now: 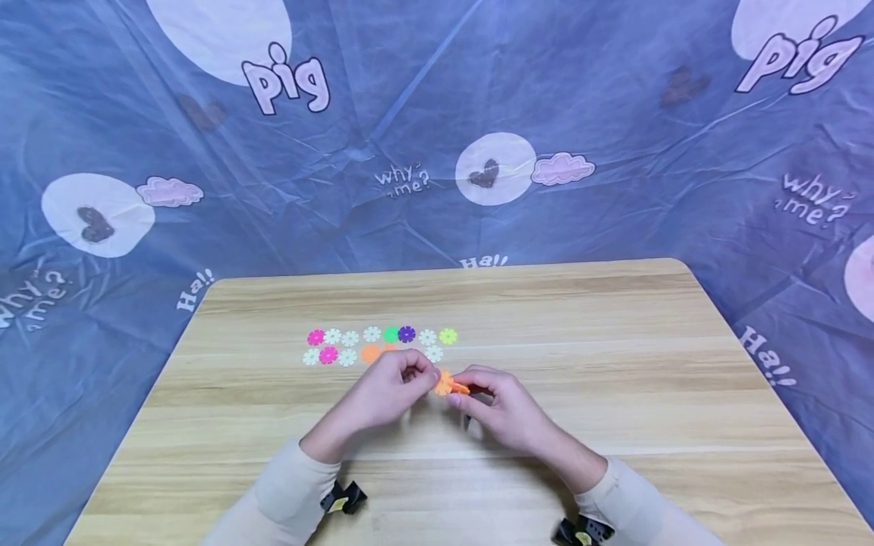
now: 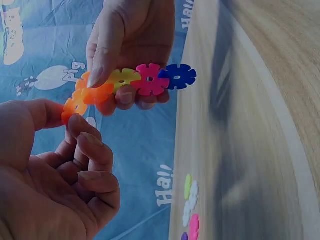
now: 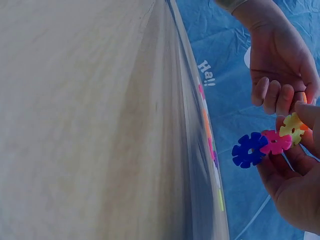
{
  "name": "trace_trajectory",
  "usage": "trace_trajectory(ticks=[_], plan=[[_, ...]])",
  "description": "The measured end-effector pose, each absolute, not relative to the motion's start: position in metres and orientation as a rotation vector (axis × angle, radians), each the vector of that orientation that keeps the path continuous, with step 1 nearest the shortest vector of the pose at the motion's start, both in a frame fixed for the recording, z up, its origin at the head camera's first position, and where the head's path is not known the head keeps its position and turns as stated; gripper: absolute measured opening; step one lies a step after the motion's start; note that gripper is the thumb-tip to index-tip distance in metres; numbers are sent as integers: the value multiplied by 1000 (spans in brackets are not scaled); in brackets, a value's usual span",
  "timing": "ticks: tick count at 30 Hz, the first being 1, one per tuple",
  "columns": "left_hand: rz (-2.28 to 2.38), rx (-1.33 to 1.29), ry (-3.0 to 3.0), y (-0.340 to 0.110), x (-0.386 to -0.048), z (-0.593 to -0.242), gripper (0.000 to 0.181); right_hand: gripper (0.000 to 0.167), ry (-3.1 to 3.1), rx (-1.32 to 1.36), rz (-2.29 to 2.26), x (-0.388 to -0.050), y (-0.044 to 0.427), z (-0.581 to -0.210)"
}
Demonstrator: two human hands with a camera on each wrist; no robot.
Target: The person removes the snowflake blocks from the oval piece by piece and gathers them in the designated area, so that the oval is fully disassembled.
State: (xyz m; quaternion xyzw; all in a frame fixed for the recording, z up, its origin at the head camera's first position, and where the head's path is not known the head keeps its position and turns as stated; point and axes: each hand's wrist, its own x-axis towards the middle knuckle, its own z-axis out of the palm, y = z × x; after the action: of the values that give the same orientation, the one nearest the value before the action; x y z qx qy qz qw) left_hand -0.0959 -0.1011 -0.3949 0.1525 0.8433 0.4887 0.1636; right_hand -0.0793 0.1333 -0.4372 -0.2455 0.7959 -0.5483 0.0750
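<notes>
Above the table, my right hand (image 1: 508, 409) grips a chain of flat notched plastic snowflake discs. In the left wrist view the chain runs from a blue disc (image 2: 187, 76) through a pink disc (image 2: 150, 89) and a yellow disc (image 2: 126, 76) to orange at the thumb. My left hand (image 1: 392, 388) pinches an orange disc (image 2: 75, 106) between thumb and index finger, its other fingers loosely curled. This disc meets the orange end of the chain; whether it is slotted in, I cannot tell. Fingers partly cover the joint.
Loose discs lie in two rows on the wooden table (image 1: 239, 394) beyond my hands: several white, pink (image 1: 328, 355), an orange one (image 1: 371, 353), green, purple (image 1: 407, 334) and yellow-green (image 1: 448, 336). My left hand hides part of the nearer row. A blue printed cloth (image 1: 382, 227) hangs behind.
</notes>
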Motion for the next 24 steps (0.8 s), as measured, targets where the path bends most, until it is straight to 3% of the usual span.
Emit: trace_trajectory(ticks=[12,20,24], plan=[[1441,427,2344,-97,-92,-399,16,18,2431,-784,-1599,-80,131,-437],[1489,387,2361,-98,-89,-401,17,40,2484,-654,-1466,-80,130,-433],[1557,380,2338,-97,-88,-405,17,41,2476,-670,-1490,-80,130,-434]])
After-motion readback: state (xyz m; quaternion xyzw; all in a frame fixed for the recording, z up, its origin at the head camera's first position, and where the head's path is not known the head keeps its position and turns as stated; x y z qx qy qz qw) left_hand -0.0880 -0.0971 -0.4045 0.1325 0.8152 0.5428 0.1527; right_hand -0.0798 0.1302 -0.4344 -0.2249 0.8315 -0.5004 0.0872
